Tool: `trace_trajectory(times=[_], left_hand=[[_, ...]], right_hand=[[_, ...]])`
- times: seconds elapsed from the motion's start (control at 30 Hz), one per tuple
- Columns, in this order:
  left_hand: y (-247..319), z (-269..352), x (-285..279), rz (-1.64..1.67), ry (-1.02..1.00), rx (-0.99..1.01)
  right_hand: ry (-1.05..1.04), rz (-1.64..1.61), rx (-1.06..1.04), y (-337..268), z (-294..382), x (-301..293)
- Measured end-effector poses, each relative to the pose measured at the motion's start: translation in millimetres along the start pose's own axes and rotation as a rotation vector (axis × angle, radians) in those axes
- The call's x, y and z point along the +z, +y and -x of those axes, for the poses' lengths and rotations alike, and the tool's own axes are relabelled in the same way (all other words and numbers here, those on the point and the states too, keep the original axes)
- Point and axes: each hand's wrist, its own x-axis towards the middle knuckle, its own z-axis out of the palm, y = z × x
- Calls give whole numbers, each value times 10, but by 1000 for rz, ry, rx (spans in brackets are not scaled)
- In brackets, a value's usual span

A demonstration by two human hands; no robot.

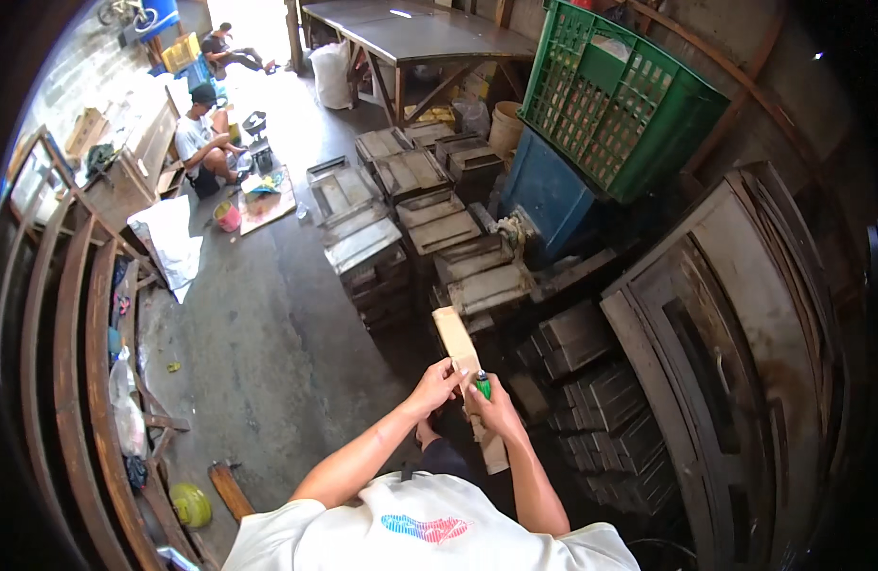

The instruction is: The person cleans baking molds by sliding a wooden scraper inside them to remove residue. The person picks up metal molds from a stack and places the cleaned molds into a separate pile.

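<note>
A long, folded strip of tan cardboard (456, 335) runs upright in front of my body, its lower end (492, 457) beside my right forearm. My left hand (435, 387) pinches the strip's left edge near the middle, between thumb and fingers. My right hand (495, 408) is closed around a small green object (483, 387) with a metallic end, lying against the strip's right side. Whether it is a lighter or a tool handle is not clear. Some right fingers are hidden behind the strip.
Stacked metal baking tins (450, 221) stand ahead, with more tins (610, 414) at right. A green plastic crate (610, 93) rests on a blue box (546, 193). Large metal panels (724, 342) lean at right; a wooden rack (71, 321) stands left. A person (203, 139) sits on the floor ahead.
</note>
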Motion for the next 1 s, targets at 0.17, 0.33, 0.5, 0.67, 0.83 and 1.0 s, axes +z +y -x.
trace_trajectory(times=[0.17, 0.33, 0.5, 0.67, 0.83, 1.0], left_hand=[[353, -740, -327, 259, 100, -176], [133, -1069, -951, 689, 389, -225], [-411, -1126, -1697, 890, 726, -304], [-526, -1299, -2068, 974, 834, -316], [-445, -1541, -2291, 1014, 941, -266], [-635, -1748, -2290, 1107, 979, -245]], right_hand=[[178, 272, -150, -432, -1197, -418], [262, 517, -124, -577, -2366, -728], [189, 810, -10, -352, -3054, -631], [198, 1116, 5, -234, -3219, -569], [216, 1150, 73, -317, -3262, -445], [204, 1239, 59, -206, -3170, -407]])
